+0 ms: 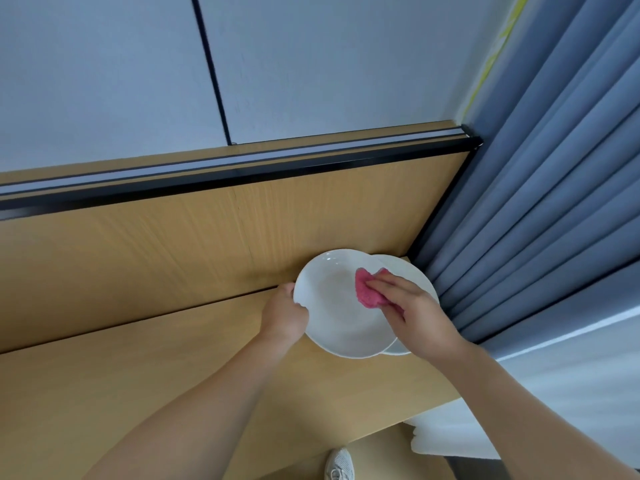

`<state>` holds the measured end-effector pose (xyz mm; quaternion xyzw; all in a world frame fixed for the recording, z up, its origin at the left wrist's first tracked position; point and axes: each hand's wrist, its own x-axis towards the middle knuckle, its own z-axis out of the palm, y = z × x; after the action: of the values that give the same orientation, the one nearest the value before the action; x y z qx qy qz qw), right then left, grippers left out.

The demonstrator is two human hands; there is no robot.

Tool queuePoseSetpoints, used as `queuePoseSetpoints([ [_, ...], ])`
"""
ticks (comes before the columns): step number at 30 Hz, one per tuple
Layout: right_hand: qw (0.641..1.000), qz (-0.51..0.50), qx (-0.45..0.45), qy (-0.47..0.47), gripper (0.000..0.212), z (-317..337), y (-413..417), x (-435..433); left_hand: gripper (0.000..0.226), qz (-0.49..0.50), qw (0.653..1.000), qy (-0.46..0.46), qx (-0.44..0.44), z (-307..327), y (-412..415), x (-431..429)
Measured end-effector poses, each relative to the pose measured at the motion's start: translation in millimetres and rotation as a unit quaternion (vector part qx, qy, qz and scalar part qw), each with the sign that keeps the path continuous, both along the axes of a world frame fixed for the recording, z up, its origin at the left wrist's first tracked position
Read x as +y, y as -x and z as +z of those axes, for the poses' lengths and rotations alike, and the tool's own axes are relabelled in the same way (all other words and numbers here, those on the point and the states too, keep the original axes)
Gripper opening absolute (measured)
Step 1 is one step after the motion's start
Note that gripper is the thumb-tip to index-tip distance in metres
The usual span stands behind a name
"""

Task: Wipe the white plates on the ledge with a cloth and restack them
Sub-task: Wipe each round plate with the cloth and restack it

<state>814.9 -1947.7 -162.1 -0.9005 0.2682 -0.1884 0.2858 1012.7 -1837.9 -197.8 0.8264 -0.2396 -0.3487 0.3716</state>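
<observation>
Pinching top plate (334, 320) rim with left grip (284, 311), pressing pink cloth (367, 289) under flat-fingered right grip (415, 306): hard push risks slip onto lower plate (400, 266).

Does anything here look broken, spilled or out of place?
Nothing broken or spilled. The upper plate sits askew over the lower plate, but the left hand grips its rim while the right hand presses the pink cloth on it.

White plate (332, 306) w/ pink cloth (367, 291) bunched on its face, overlapping 2nd plate (412, 271) on ledge (173, 375).
</observation>
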Motion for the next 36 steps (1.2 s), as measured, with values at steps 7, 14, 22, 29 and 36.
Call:
queuePoseSetpoints([
  [7, 0.998, 0.056, -0.022, 0.010, 0.037, -1, -52, 49, 0.046, 0.059, 0.998, 0.002, -0.019, -2, -45, 82],
  [14, 0.994, 0.111, -0.015, -0.003, 0.035, -13, -103, 106, 0.044, 0.109, 0.993, -0.034, -0.024, -18, -72, 162],
  [22, 0.990, 0.140, 0.019, -0.017, 0.036, -34, -134, 142, 0.044, 0.141, 0.989, -0.051, -0.006, -39, -86, 207],
  [29, 0.985, 0.165, 0.046, -0.011, 0.038, -47, -156, 149, 0.044, 0.140, 0.989, -0.036, 0.034, -46, -89, 218],
  [36, 0.980, 0.177, 0.087, -0.011, 0.043, -72, -195, 158, 0.047, -0.064, 0.985, -0.100, -0.123, -40, -101, 238],
])
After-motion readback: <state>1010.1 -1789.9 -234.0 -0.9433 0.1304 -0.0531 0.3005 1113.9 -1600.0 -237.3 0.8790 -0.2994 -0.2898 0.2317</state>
